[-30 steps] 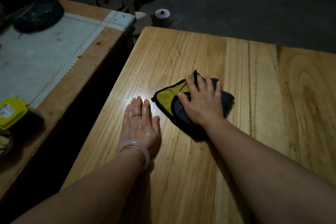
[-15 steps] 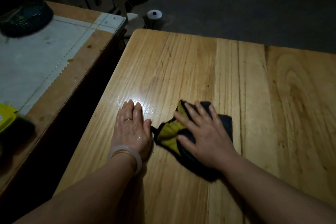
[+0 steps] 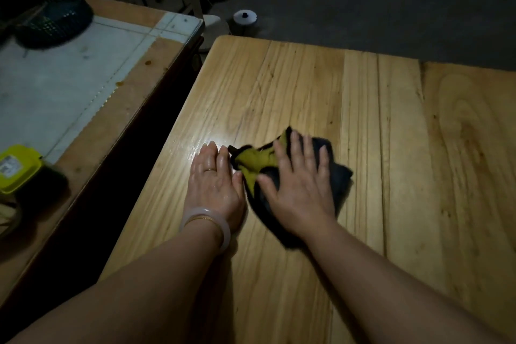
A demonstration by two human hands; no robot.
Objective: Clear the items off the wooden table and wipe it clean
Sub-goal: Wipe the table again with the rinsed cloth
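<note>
A pale wooden table (image 3: 391,126) fills the middle and right of the head view. On it lies a crumpled cloth (image 3: 255,161), dark grey with a yellow-green side. My right hand (image 3: 300,184) presses flat on the cloth with fingers spread. My left hand (image 3: 215,181) rests flat on the wood just left of the cloth, fingers straight, with a ring and a pale bangle at the wrist. A wet sheen shows on the wood ahead of my left fingers.
A second, darker table (image 3: 83,87) stands to the left across a dark gap, with a white mat, a dark mesh basket (image 3: 54,20) and a yellow-lidded box (image 3: 16,168). A small white round object (image 3: 245,17) sits on the grey floor beyond.
My right hand has slid the cloth across the wood, towards me and then sideways, ending close beside my left hand. My left hand has stayed flat on the table.
</note>
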